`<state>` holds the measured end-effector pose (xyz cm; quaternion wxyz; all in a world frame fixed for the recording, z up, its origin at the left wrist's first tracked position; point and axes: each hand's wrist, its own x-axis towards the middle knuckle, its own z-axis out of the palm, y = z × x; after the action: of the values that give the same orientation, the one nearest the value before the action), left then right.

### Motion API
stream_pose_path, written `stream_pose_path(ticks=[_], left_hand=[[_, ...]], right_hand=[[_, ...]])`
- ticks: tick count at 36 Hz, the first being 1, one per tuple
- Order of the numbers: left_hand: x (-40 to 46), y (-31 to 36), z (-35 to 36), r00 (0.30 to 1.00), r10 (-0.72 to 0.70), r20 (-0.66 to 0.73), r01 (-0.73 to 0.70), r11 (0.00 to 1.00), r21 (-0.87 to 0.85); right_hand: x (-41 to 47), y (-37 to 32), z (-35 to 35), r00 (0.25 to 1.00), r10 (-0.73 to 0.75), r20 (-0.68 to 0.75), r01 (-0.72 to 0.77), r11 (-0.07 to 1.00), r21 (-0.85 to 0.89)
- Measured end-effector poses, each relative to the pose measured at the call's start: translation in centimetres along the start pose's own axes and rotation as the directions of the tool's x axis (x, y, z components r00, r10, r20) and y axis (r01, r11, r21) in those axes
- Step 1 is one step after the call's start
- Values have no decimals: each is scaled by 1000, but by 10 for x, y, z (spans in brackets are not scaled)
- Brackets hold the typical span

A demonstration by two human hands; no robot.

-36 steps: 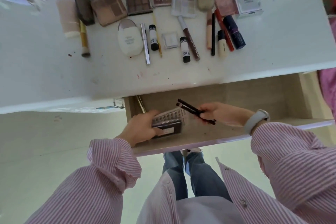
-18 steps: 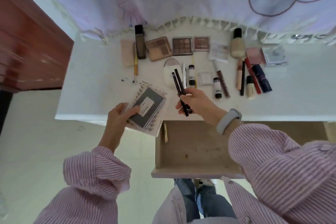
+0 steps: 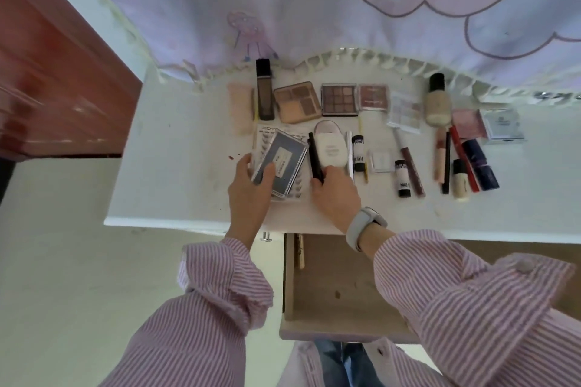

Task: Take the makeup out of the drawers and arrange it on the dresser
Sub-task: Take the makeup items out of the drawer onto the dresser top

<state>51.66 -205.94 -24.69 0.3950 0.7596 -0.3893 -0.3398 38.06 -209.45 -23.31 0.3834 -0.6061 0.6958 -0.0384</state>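
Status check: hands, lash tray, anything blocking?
Left hand holds lash tray on dresser. Right hand grips black pencils. Nothing in the way.

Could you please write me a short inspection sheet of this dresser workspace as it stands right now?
Surface: white dresser top, faintly stained, with a small red spot near its left side.
Job's things: clear false-lash case with a dark insert on the dresser; slim black pencil beside a white oval compact; rows of palettes, tubes and bottles further right.
Clutter: gold-coloured item at the left wall of the open wooden drawer.
Grippers: left hand holds the lash case; right hand pinches the pencil's near end.
Cables: nothing seen.
Surroundings: pale cloth with pink cloud shapes behind; red-brown wooden furniture at left.
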Motion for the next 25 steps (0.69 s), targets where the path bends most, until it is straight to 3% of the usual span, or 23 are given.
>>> stream_pose_path(ticks=[3, 10, 14, 18, 22, 25], left_hand=[[2, -8, 9, 996, 82, -27, -76, 980, 186], [2, -6, 16, 981, 85, -174, -22, 940, 340], [-3, -6, 13, 990, 124, -74, -89, 927, 365], [-8, -13, 11, 975, 211, 62, -212, 826, 523], [-8, -18, 10, 970, 234, 59, -233, 844, 483], [-10, -19, 7, 964, 260, -51, -214, 878, 428]], right_hand=[[0, 1, -1, 998, 17, -52, -17, 1000, 6], [1, 2, -2, 992, 22, -122, -20, 1000, 12], [-1, 5, 0, 992, -4, -128, 13, 998, 65], [-4, 9, 3, 985, -57, -160, 67, 996, 58], [-8, 13, 6, 977, -119, -178, 128, 991, 40], [-8, 15, 4, 963, -220, -153, 217, 975, -35]])
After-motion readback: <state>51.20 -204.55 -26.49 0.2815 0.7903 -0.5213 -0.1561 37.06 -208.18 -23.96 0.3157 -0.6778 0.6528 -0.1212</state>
